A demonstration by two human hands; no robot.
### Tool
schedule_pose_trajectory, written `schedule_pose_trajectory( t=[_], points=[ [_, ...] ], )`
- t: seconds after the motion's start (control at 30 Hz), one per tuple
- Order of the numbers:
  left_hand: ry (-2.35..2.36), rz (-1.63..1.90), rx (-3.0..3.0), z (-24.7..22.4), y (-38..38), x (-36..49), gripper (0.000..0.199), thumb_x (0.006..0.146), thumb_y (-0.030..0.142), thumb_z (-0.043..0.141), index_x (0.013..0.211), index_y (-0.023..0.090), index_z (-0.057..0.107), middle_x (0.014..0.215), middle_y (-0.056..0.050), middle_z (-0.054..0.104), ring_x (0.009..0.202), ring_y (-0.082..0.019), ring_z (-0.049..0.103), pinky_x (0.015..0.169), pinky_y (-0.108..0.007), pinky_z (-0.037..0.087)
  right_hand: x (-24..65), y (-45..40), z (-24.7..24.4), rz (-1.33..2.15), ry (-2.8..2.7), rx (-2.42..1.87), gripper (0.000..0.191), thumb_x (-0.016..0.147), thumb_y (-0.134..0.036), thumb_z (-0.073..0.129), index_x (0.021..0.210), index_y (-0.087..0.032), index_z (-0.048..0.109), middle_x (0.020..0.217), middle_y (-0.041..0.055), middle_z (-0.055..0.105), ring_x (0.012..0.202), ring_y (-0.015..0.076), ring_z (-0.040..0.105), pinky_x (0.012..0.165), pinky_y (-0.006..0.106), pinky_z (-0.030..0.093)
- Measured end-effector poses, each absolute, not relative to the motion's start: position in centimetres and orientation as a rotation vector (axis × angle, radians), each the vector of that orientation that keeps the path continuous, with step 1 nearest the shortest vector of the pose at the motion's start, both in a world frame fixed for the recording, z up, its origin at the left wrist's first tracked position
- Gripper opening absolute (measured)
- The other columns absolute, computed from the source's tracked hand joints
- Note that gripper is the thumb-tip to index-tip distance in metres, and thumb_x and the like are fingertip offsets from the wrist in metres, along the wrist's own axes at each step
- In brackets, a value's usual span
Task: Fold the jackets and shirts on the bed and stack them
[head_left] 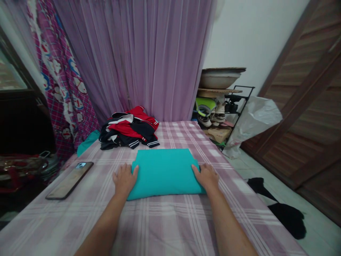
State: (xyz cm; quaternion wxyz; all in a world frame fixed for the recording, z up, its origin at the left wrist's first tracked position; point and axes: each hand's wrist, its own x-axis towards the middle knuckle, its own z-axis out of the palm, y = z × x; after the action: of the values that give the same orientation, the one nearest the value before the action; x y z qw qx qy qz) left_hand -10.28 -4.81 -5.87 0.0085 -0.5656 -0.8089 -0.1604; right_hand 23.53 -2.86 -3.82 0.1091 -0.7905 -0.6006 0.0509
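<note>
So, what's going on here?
A person's left hand and right hand rest at the two side edges of a teal cloth, thumbs over its top. The cloth lies flat, in a neat folded-looking shape, on a checked bedspread. Beyond it is a heap of red and navy clothes; off to the left lies a phone.

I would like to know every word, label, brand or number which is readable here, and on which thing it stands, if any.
No readable text anywhere.
Folded turquoise cloth: no lettering visible.
Phone: any marks on its back are too blurred to read.
Patterned curtain: printed figures, no readable letters.
</note>
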Motion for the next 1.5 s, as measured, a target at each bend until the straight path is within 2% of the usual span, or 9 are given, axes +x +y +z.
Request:
schedule_pose_trajectory(
  t=[0.33, 0.5, 0.63, 0.9, 1.07, 1.23, 1.33, 1.43, 1.5],
  points=[
    [-2.558, -0.728, -1.847, -5.8, -6.2, -10.4, 0.038, 0.094, 0.042, 0.044, 0.120, 0.022, 0.063, 0.135, -0.011, 0.064, 0.134, -0.031, 0.049, 0.115, -0.059, 0.023, 24.8, -2.9, -4.4, 0.179, -1.863, -2.209, 0.053, 0.095, -0.057, 0.038, 0.106, -0.017, 0.073, 0.116, 0.0139, 0.071, 0.113, 0.0299, 0.062, 0.091, 0.040, 0.046],
    [-2.663, -1.024, -1.933, -5.3, -5.3, -10.2, 0.037, 0.089, 0.038, 0.051, 0.119, 0.019, 0.060, 0.120, -0.011, 0.071, 0.114, -0.026, 0.065, 0.101, -0.041, 0.046, 23.8, -2.9, -4.3, 0.214, -1.865, -2.173, 0.048, 0.095, -0.046, 0.041, 0.124, -0.014, 0.063, 0.115, 0.0149, 0.072, 0.105, 0.0264, 0.066, 0.083, 0.033, 0.046],
    [-2.614, -1.368, -1.988, -4.5, -4.4, -10.2, 0.036, 0.081, 0.030, 0.059, 0.116, 0.020, 0.060, 0.120, -0.008, 0.072, 0.114, -0.024, 0.066, 0.097, -0.034, 0.050, 23.0, -2.7, -3.2, 0.204, -1.846, -2.159, 0.045, 0.094, -0.037, 0.044, 0.129, -0.014, 0.058, 0.112, 0.0131, 0.072, 0.102, 0.0255, 0.067, 0.079, 0.032, 0.045],
    [-2.413, -1.682, -2.098, -0.7, 0.2, -8.0, 0.033, 0.078, 0.026, 0.060, 0.111, 0.022, 0.059, 0.120, -0.005, 0.072, 0.118, -0.023, 0.064, 0.101, -0.035, 0.049, 23.4, 0.7, 2.9, 0.005, -1.829, -2.013, 0.037, 0.091, -0.034, 0.048, 0.120, -0.018, 0.063, 0.108, 0.0106, 0.072, 0.092, 0.0248, 0.066, 0.073, 0.030, 0.042],
    [-2.154, -1.775, -2.170, 4.3, 8.5, -5.5, 0.034, 0.078, 0.027, 0.061, 0.111, 0.020, 0.058, 0.114, -0.005, 0.073, 0.112, -0.023, 0.067, 0.101, -0.037, 0.049, 25.2, 7.0, 9.1, -0.217, -1.754, -1.974, 0.038, 0.090, -0.036, 0.047, 0.119, -0.018, 0.063, 0.100, 0.0105, 0.073, 0.092, 0.0272, 0.066, 0.073, 0.031, 0.042],
    [-1.873, -1.880, -2.169, 8.4, 19.3, -2.6, 0.036, 0.081, 0.028, 0.061, 0.116, 0.018, 0.057, 0.117, -0.006, 0.072, 0.110, -0.021, 0.067, 0.099, -0.036, 0.049, 28.1, 16.1, 14.5, -0.390, -1.622, -1.975, 0.044, 0.090, -0.040, 0.047, 0.125, -0.015, 0.060, 0.108, 0.0152, 0.071, 0.098, 0.0303, 0.065, 0.080, 0.036, 0.045],
    [-2.037, -1.797, -2.188, 6.4, 24.0, -1.4, 0.045, 0.082, 0.029, 0.062, 0.125, 0.016, 0.053, 0.121, -0.011, 0.070, 0.110, -0.022, 0.067, 0.096, -0.036, 0.050, 29.4, 20.8, 13.0, -0.324, -1.579, -2.070, 0.049, 0.093, -0.041, 0.045, 0.133, -0.014, 0.055, 0.116, 0.0172, 0.068, 0.104, 0.0305, 0.064, 0.085, 0.038, 0.046],
    [-2.389, -1.362, -2.223, 0.8, 24.6, -1.3, 0.058, 0.081, 0.030, 0.066, 0.134, 0.016, 0.048, 0.128, -0.015, 0.067, 0.114, -0.026, 0.065, 0.095, -0.037, 0.051, 29.2, 22.6, 6.7, -0.155, -1.658, -2.184, 0.055, 0.095, -0.040, 0.043, 0.143, -0.012, 0.045, 0.134, 0.0195, 0.060, 0.117, 0.0312, 0.059, 0.091, 0.041, 0.046],
    [-2.281, -1.079, -2.318, -3.6, 22.9, -1.9, 0.057, 0.081, 0.029, 0.065, 0.135, 0.017, 0.051, 0.135, -0.014, 0.063, 0.123, -0.027, 0.060, 0.102, -0.039, 0.047, 28.3, 22.2, 1.3, -0.064, -1.803, -2.218, 0.057, 0.096, -0.040, 0.042, 0.146, -0.014, 0.043, 0.145, 0.0197, 0.051, 0.128, 0.0319, 0.051, 0.098, 0.045, 0.044]
  ],
)
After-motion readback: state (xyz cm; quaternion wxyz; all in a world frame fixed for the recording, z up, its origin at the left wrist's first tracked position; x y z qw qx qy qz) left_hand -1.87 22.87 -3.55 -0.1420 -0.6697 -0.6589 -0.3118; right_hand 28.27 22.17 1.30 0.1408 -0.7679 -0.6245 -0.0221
